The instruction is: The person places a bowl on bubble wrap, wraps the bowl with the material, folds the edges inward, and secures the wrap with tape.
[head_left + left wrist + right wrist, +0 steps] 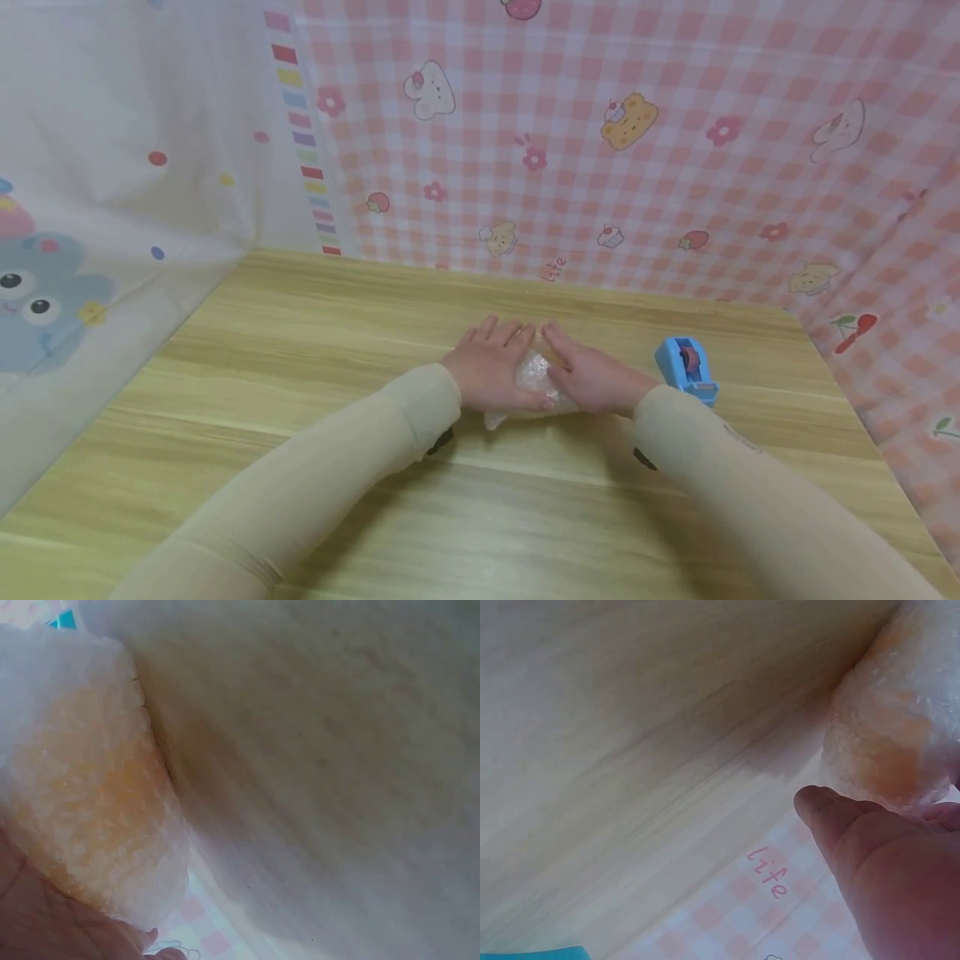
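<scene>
A bundle in clear bubble wrap [535,377] lies on the wooden table between the two hands. Something orange shows through the wrap [97,787] in the left wrist view; its kind is hidden by the layers. My left hand [489,367] lies over the bundle's left side, fingers straight and pointing away, thumb across the near part. From the right, my right hand [596,377] presses on the other side with its fingers extended. The right wrist view has the fingers of that hand [885,855] along the wrapped end.
A blue tape dispenser [681,367] with a reddish roll stands just right of the right hand. Pink checked cloth [570,183] hangs behind the table [360,317] and along its right side. A white cloth with cartoon prints [150,108] hangs on the left.
</scene>
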`<state>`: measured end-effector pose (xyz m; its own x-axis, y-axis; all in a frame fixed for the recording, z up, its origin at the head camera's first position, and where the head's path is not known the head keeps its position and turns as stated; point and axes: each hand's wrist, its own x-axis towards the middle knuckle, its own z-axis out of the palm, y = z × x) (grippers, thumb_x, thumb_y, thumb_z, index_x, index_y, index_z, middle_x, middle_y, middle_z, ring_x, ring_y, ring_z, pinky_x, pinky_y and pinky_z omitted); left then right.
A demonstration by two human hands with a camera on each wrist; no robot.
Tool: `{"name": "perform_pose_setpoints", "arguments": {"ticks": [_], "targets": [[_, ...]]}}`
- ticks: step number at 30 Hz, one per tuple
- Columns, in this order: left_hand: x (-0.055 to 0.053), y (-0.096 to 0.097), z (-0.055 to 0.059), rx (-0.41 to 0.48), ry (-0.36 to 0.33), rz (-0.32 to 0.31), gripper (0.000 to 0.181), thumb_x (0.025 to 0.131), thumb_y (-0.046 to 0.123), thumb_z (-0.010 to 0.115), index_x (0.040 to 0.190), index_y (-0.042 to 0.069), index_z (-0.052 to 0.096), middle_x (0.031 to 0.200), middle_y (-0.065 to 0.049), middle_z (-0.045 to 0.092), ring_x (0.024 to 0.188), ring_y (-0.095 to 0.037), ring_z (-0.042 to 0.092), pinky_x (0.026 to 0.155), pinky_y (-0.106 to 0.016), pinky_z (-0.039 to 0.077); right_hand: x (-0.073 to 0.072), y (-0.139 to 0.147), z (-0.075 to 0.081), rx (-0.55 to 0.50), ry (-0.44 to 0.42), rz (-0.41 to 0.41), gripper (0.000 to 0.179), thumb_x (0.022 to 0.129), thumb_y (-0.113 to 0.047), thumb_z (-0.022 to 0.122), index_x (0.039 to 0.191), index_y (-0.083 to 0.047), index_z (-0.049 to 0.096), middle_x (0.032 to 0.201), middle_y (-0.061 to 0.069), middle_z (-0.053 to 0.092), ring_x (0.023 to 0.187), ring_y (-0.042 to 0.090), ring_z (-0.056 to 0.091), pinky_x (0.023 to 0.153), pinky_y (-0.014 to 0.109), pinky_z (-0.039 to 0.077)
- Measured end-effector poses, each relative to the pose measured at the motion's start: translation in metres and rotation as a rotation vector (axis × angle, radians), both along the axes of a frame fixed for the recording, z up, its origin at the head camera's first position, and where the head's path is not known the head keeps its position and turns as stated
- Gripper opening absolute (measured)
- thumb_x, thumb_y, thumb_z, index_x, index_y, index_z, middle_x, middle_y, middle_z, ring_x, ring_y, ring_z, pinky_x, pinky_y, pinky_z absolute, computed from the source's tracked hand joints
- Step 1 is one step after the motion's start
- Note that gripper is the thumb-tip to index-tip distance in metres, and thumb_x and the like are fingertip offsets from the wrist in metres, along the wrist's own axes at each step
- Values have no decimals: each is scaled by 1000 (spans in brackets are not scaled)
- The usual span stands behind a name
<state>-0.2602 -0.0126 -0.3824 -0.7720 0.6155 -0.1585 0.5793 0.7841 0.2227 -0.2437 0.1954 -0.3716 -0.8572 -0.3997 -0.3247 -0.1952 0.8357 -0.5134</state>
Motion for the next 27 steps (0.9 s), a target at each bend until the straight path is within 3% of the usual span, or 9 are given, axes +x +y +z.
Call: {"name": "perform_pose_setpoints", "arguments": {"ticks": [6,8,11,14,23,25,27], "targets": [[0,1,1,0,-14,8,117,88,85,52,171,14,12,178,-10,15,163,-45,9,131,-63,16,6,4,5,7,-9,-21,69,114,-34,38,171,-21,0,179,6,-2,162,39,19,131,59,18],[0,1,1,-2,-11,6,117,88,85,52,171,13,12,178,-11,15,163,-46,10,131,-63,16,8,5,7,10,-15,-38,69,114,-35,38,171,-23,1,179,8,3,160,40,27,130,60,24],[0,1,0,-12,0,4,118,87,87,51,171,12,12,177,-12,16,163,-46,11,131,-63,17,11,7,10,13,-19,-66,68,114,-36,38,171,-25,2,177,13,14,148,38,46,120,57,42],[-1,2,-1,-22,7,7,120,87,88,51,170,12,12,177,-11,16,163,-46,11,131,-63,17,13,10,11,18,1,-81,67,114,-35,39,171,-24,6,174,19,24,137,36,53,109,52,49],[-1,1,-1,-20,1,16,120,86,89,51,171,13,12,177,-10,18,162,-45,13,131,-63,18,19,22,17,-8,75,-87,64,113,-29,40,171,-18,15,170,22,31,155,45,36,125,64,32],[-1,2,-1,-16,1,16,120,86,89,51,171,13,12,177,-10,19,162,-45,13,131,-63,18,22,26,20,-17,102,-90,62,113,-27,40,170,-16,18,168,24,34,153,46,37,124,65,33],[-1,1,0,-13,2,16,120,86,88,52,171,13,12,177,-10,19,162,-45,13,131,-62,17,25,31,23,-14,127,-100,60,113,-27,39,169,-13,22,166,25,38,146,46,48,119,63,42]]}}
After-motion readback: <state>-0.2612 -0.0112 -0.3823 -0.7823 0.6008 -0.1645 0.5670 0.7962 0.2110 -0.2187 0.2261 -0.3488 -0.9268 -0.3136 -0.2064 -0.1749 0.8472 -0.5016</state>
